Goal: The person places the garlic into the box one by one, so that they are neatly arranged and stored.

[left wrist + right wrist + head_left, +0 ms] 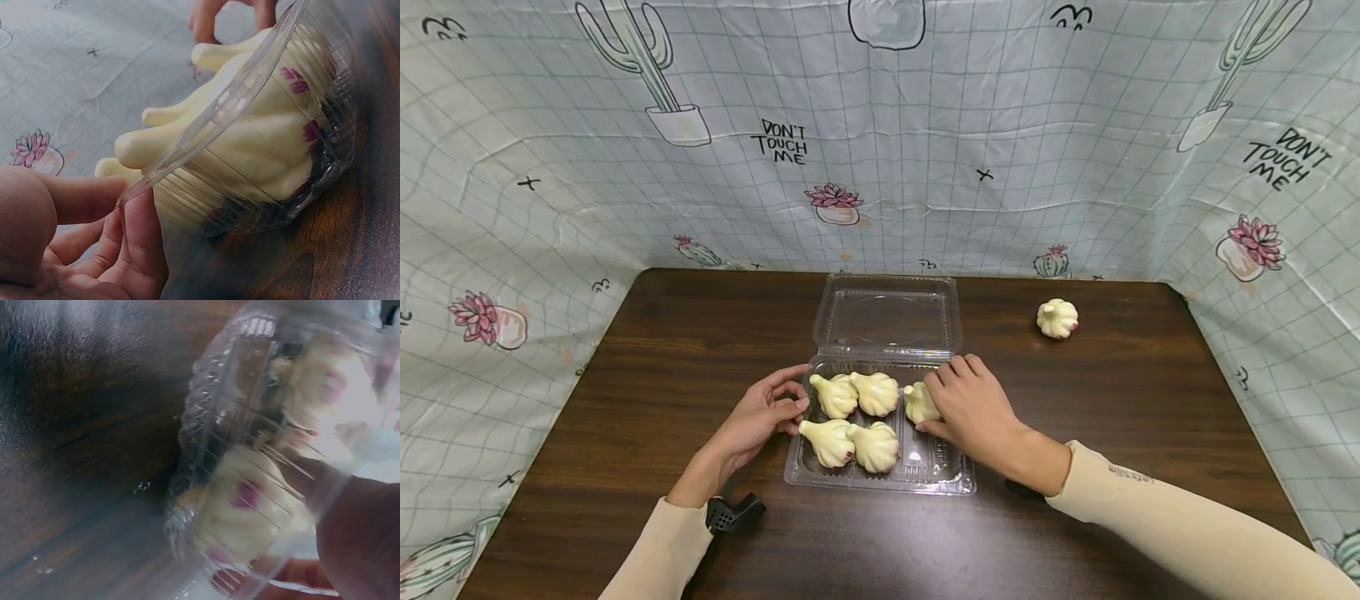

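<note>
A clear plastic clamshell container (917,479) lies on the table with its lid (887,312) folded back. Several cream garlic bulbs (877,450) with purple marks fill its left side in two rows. My left hand (758,423) pinches the container's left rim between thumb and forefinger, as the left wrist view shows. My right hand (973,408) grips another garlic bulb (919,403) inside the container's back right part, partly covering it. In the blurred right wrist view, a garlic bulb (240,500) shows through the container's ribbed wall near the right hand.
A single garlic bulb (1057,319) sits at the back right of the dark wooden table (700,333). A patterned cloth (880,125) hangs behind and along both sides of the table.
</note>
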A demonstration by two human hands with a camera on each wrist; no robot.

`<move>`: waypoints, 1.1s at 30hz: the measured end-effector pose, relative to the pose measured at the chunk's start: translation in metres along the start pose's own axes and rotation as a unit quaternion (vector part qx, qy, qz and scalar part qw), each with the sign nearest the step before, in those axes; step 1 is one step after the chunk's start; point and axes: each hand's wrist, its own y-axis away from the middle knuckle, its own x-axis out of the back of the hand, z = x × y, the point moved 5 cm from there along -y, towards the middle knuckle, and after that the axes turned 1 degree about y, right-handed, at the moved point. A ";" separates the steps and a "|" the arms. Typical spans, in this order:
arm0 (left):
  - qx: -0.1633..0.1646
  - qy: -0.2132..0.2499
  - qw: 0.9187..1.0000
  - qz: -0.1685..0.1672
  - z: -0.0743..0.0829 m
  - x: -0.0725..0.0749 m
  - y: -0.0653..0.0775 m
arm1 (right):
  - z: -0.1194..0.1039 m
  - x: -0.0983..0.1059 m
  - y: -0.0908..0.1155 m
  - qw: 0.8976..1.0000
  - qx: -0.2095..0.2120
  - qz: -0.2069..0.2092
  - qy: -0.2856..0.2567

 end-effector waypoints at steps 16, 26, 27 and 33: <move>-0.003 -0.002 1.000 0.002 0.002 -0.002 -0.001 | -0.001 -0.002 -0.002 1.000 0.004 0.001 0.018; 0.000 -0.001 1.000 0.005 0.001 -0.001 0.000 | -0.002 -0.002 0.001 1.000 0.002 -0.003 0.016; 0.000 -0.001 1.000 0.005 0.000 -0.001 -0.001 | -0.002 -0.002 0.001 1.000 0.002 -0.002 0.017; -0.001 -0.001 1.000 0.003 0.000 -0.001 -0.002 | -0.001 0.000 0.002 1.000 -0.001 -0.002 0.022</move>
